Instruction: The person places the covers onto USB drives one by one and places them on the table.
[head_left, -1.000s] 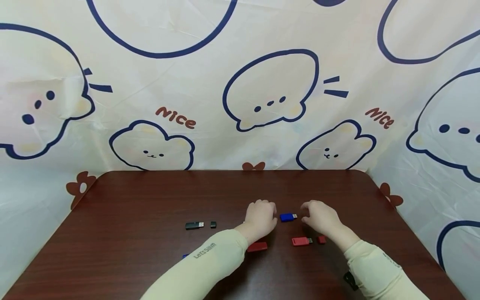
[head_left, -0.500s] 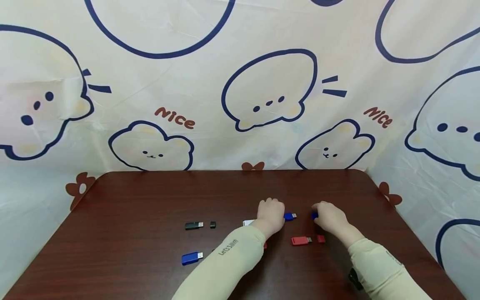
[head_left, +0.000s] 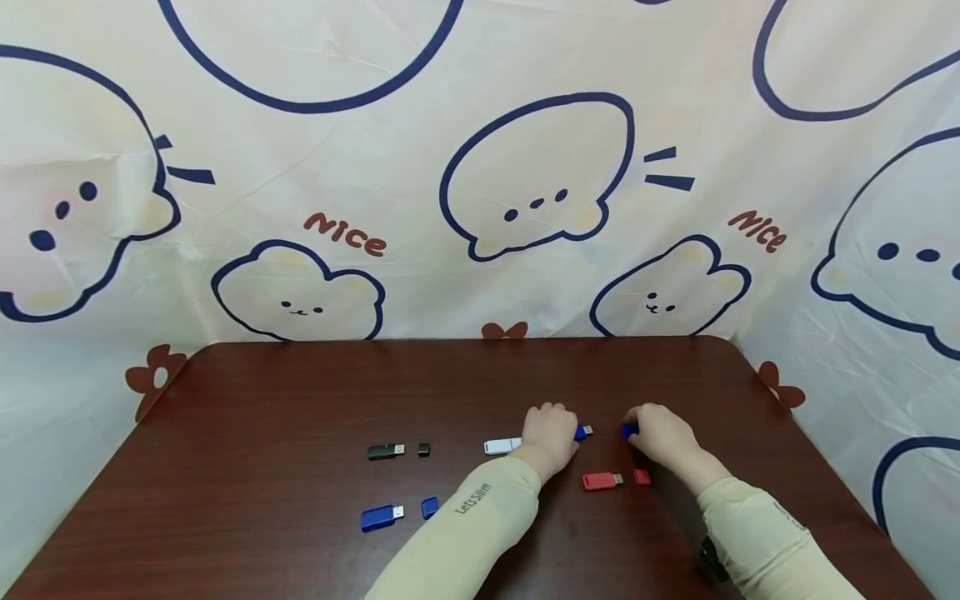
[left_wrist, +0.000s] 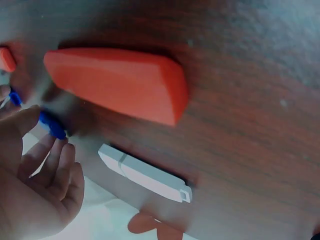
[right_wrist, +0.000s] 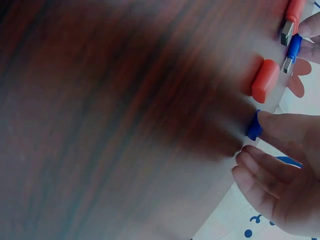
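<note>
Left hand (head_left: 550, 437) pinches blue stick (right_wrist: 295, 46), right hand (head_left: 662, 435) its cap (right_wrist: 254, 127), apart, toward far right corner of table (head_left: 300, 392); looks like picking-up step; next move likely calls for lining plug (right_wrist: 287, 65) with cap

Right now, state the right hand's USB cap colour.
The USB cap is blue, clearest from the right wrist.

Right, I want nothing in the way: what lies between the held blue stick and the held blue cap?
Only bare table, in the head view: the blue stick points its plug across it toward the blue cap.
</note>
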